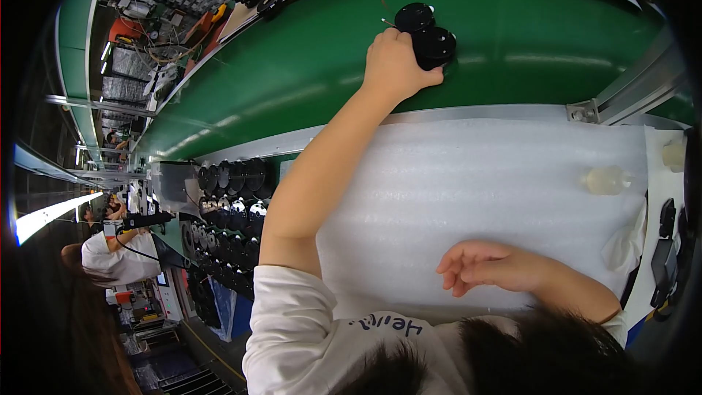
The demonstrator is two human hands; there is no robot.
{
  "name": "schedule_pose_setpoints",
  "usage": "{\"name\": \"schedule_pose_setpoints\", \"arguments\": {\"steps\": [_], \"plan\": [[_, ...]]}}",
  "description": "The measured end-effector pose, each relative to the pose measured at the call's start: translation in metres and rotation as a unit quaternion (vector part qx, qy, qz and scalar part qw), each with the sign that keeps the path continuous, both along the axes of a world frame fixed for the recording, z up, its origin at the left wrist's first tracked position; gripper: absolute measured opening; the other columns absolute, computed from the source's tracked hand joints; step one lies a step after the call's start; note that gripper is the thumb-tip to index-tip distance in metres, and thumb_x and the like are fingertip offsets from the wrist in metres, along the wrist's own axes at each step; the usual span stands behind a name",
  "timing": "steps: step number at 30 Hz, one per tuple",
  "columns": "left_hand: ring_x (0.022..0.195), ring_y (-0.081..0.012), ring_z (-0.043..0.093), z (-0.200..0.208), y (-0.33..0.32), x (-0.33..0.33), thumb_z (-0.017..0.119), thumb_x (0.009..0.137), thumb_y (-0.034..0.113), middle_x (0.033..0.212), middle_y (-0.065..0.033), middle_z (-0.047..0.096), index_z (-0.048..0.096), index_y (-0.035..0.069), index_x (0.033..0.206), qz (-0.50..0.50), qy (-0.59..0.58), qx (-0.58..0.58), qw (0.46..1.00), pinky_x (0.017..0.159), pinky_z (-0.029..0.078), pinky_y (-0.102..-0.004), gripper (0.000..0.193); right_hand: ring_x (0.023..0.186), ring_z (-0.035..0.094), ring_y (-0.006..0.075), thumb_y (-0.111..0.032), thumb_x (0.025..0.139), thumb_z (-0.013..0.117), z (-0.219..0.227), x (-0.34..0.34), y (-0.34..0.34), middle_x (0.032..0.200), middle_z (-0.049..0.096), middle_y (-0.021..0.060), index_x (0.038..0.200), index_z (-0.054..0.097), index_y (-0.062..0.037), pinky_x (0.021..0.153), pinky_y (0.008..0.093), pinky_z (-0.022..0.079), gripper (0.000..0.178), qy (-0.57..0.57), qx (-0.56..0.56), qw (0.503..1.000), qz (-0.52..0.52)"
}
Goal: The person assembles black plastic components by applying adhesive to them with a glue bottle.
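Note:
My left hand is stretched out over the green conveyor belt, its fingers closed around the near one of two black round parts. That near part looks like a short, shiny cylinder with a disc top. Touching it on the far side is a second black round part, with thin white-tipped leads sticking out to its left. My right hand hovers low over the white foam sheet, holding nothing, with its fingers loosely bent and apart.
Left of my arm stand rows of black round parts. A metal rail divides belt from foam-covered bench, with an aluminium post at right. A translucent jar-like object sits on the foam's right. A co-worker is at far left.

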State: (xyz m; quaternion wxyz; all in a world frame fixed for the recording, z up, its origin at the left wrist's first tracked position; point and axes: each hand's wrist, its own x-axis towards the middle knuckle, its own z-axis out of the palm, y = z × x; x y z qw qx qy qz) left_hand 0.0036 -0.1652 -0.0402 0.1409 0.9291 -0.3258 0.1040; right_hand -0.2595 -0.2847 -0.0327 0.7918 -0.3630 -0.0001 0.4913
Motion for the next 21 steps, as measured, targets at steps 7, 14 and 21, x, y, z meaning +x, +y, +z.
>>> {"name": "schedule_pose_setpoints", "arguments": {"steps": [7, 14, 21], "plan": [[0.09, -0.0303, 0.046, 0.021, 0.04, -0.02, 0.072, 0.05, 0.029, 0.088, -0.0165, 0.05, 0.052, -0.006, 0.084, -0.036, -0.052, -0.025, 0.998, 0.078, 0.041, -0.0361, 0.053, 0.085, 0.052, 0.0143, -0.009, 0.084, 0.042, -0.001, -0.002, 0.001, 0.096, 0.052, 0.0077, 0.11, 0.046, -0.0022, 0.079, 0.0266, 0.042, 0.028, -0.012, -0.003, 1.0, -0.001], [0.091, -0.0335, 0.046, 0.072, 0.095, -0.105, 0.074, 0.045, 0.022, 0.096, -0.0192, 0.049, 0.049, -0.006, 0.093, -0.05, -0.082, -0.094, 0.991, 0.08, 0.04, -0.0381, 0.06, 0.084, 0.052, 0.0145, -0.008, 0.083, 0.042, 0.003, -0.002, 0.001, 0.094, 0.052, 0.0074, 0.108, 0.047, -0.0025, 0.079, 0.0267, 0.042, 0.026, -0.039, -0.033, 0.999, 0.008], [0.097, -0.0393, 0.046, 0.052, 0.143, -0.223, 0.073, 0.046, 0.017, 0.098, -0.0208, 0.047, 0.046, -0.005, 0.097, -0.034, 0.091, -0.091, 0.991, 0.082, 0.04, -0.0426, 0.062, 0.084, 0.052, 0.0146, -0.006, 0.079, 0.044, 0.002, -0.003, 0.002, 0.093, 0.052, 0.0076, 0.106, 0.049, -0.0024, 0.078, 0.0273, 0.043, 0.027, -0.053, -0.059, 0.997, -0.015]]}}
